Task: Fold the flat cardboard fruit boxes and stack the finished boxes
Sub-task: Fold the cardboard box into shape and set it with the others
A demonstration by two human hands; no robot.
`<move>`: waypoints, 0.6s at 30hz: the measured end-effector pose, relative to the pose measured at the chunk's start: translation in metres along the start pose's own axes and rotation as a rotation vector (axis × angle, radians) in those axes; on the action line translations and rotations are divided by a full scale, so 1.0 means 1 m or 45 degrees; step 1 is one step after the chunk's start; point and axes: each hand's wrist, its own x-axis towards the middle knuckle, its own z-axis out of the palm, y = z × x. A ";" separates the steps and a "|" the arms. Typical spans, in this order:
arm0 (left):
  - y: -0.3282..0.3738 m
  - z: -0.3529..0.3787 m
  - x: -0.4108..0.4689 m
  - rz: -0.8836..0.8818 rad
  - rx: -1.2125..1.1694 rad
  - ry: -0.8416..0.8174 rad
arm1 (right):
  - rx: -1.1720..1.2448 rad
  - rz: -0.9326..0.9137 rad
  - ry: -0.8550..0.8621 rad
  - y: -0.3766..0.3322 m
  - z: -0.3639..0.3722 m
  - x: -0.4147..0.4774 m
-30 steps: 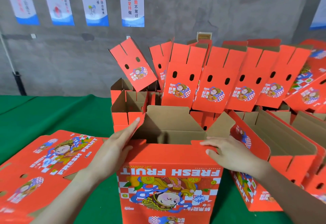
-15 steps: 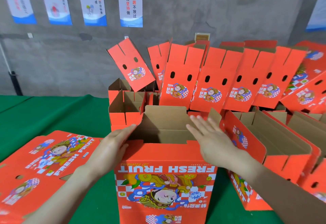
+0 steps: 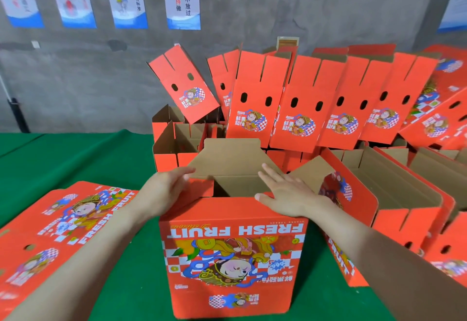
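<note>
Folding the flaps of 1 red printed cardboard fruit box (image 3: pixel 232 252)
It stands on the green counter (image 3: pixel 75 159); my left hand (image 3: pixel 164 191) touches its brown flap (image 3: pixel 232 159) with straight fingers, my right hand (image 3: pixel 285 194) is spread open at the rim. Next, I judge: press the flaps inward.

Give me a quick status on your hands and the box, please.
Left hand open at box's left top corner; right hand open, flat at right corner. Box upright, top unclosed. Folded boxes crowd behind and right.
</note>
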 end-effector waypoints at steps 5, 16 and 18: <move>0.011 0.023 0.035 -0.151 0.379 -0.299 | 0.005 0.009 0.321 0.003 0.007 -0.008; -0.009 0.033 0.041 -0.208 0.059 -0.367 | 1.566 0.214 1.004 0.047 0.018 -0.026; -0.008 0.031 0.041 -0.215 0.029 -0.359 | 1.580 -0.013 0.709 0.044 0.017 -0.030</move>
